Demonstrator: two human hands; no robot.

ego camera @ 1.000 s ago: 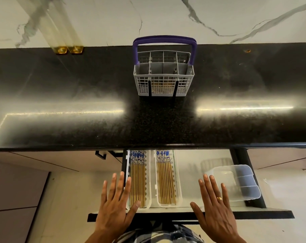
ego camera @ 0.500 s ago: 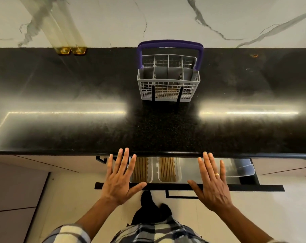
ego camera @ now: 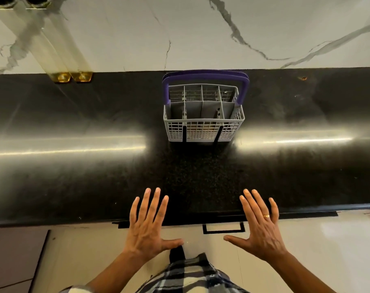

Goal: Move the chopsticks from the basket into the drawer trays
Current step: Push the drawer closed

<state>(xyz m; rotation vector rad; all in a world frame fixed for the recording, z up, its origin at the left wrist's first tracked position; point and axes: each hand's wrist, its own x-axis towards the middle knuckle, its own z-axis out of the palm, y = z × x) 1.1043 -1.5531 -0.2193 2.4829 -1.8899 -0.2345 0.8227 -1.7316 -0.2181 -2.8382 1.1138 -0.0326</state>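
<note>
A grey plastic cutlery basket (ego camera: 203, 121) with a purple handle (ego camera: 205, 76) stands on the black counter (ego camera: 74, 176), near the back wall. I see no chopsticks in its compartments. The drawer (ego camera: 222, 220) under the counter edge is pushed in; only its dark top edge and a rectangular handle (ego camera: 223, 228) show. The trays and chopsticks inside are hidden. My left hand (ego camera: 147, 227) and my right hand (ego camera: 259, 229) are spread flat, palms down, at the drawer front, holding nothing. A ring sits on one finger of my right hand.
Two tall glass bottles with amber bases (ego camera: 71, 77) stand at the back left of the counter against the marble wall (ego camera: 201, 28). Cabinet fronts run below the counter on both sides. A checked shirt (ego camera: 186, 275) shows at the bottom.
The drawer slid shut under the counter, and both hands moved forward with it. The trays of chopsticks and the clear container went out of sight.
</note>
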